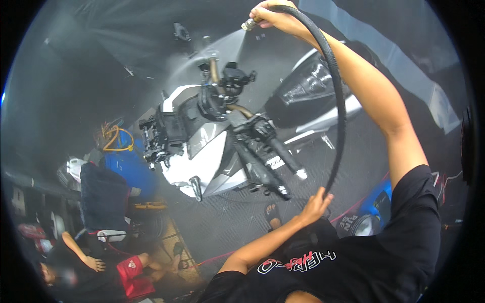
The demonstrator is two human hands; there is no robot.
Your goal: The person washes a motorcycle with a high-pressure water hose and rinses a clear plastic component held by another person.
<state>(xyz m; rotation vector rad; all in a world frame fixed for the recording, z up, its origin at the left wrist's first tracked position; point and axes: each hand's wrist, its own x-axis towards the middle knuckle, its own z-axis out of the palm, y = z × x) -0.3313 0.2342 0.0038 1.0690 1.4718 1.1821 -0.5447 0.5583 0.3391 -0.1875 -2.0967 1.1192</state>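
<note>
My right hand (pixel 274 17), raised at the top, is closed around the end of a black hose (pixel 339 98) with a metal spray nozzle (pixel 249 25). A fan of water leaves the nozzle towards the far handlebar of a white and grey motorcycle (pixel 204 144). The hose arcs down to my left hand (pixel 317 206), which grips it lower down, near my body. The motorcycle stands in front of me, its handlebars and black grip nearest me. Its wet black seat (pixel 308 79) lies to the right, below my raised forearm.
A person (pixel 94 265) in red shorts sits at the lower left. Near them are a dark cloth-covered object (pixel 104 197) and a blue barrel (pixel 129 166) with an orange cord. At my right are a blue container (pixel 375 200) and a bucket (pixel 362 226) bearing writing. Dark sheeting hangs behind.
</note>
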